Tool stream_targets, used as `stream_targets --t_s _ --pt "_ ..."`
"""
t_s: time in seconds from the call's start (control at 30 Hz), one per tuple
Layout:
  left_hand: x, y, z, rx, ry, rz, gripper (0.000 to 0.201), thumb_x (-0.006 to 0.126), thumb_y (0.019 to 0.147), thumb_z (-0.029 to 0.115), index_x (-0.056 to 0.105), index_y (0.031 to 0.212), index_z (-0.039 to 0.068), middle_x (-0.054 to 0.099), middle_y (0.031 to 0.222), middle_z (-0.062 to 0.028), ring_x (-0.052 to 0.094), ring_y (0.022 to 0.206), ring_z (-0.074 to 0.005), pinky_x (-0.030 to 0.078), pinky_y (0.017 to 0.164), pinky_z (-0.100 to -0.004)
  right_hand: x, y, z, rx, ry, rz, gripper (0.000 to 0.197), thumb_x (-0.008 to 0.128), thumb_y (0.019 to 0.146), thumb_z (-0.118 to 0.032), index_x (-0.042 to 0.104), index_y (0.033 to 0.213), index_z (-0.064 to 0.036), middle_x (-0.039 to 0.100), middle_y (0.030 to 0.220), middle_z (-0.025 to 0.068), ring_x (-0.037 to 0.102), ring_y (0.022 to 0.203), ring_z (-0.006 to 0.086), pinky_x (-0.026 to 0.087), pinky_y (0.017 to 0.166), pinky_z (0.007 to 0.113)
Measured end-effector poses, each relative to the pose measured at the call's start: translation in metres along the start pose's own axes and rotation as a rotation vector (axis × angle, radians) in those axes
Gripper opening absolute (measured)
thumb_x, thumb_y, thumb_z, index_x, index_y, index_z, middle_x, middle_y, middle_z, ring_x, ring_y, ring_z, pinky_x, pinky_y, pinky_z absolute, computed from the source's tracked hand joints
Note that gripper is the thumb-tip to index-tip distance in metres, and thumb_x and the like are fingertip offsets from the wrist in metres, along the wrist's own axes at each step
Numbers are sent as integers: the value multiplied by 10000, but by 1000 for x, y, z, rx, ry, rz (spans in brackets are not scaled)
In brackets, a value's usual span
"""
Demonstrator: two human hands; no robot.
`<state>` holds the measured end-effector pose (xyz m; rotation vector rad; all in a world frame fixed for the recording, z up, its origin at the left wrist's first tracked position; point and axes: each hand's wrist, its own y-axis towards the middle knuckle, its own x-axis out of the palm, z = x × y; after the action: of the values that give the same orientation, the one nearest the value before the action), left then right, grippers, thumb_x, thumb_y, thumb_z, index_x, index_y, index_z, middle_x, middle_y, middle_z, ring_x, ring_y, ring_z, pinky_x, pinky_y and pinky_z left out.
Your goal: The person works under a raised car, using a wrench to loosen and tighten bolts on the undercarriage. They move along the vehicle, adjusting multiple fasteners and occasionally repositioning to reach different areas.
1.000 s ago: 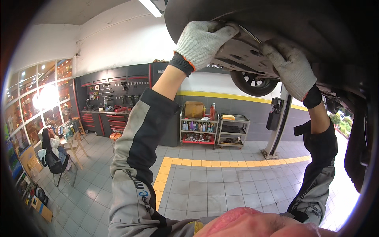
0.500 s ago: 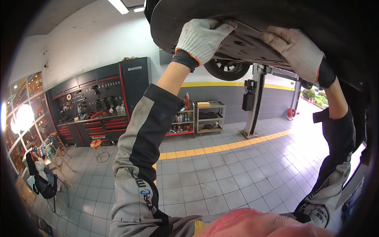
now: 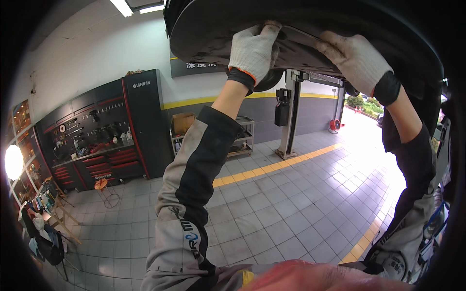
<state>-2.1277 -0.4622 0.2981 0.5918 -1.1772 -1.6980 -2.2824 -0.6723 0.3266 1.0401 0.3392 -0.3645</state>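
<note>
Overhead is the dark underside of a raised car, with a black underbody panel (image 3: 208, 41) spanning the top of the view. My left hand (image 3: 252, 52), in a white knit glove with an orange-trimmed cuff, grips the panel's edge, thumb pointing up along it. To the right, my right hand (image 3: 358, 59), in a similar glove soiled at the fingertips, has its fingers curled over the same edge. Between the two hands the panel's thin rim is visible. Some fingertips are hidden behind the panel and gloves.
A lift post (image 3: 291, 114) stands beyond my hands, with a grey tool cart (image 3: 247, 138) to its left. Farther left are a black and red tool cabinet (image 3: 141, 116) and an orange stool (image 3: 101, 184). A red floor fan (image 3: 335, 125) sits near the bright doorway.
The view has shifted, so the room sits farther left and the panel hides more of the wheel. My left hand has turned more upright; both hands remain on the panel edge.
</note>
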Motion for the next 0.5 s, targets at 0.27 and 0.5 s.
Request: stream_targets --t_s 0.27,0.5 --pt "4 -43 -5 -350 -236 50 358 738 1008 340 636 810 60 440 517 17 338 388 -108 240 408 -288 1 -10 -24 305 440 -309 650 538 1112 -528 674 1412 32 799 1104 196 784 946 278 613 886 340" --pt "18 -112 -98 -706 -385 98 403 642 1081 415 629 862 77 467 572 23 373 437 -99 279 432 -287 21 -65 -40 372 396 -693 598 505 1113 -505 691 1420 -27 755 1296 201 725 1199 338 545 1080 376"
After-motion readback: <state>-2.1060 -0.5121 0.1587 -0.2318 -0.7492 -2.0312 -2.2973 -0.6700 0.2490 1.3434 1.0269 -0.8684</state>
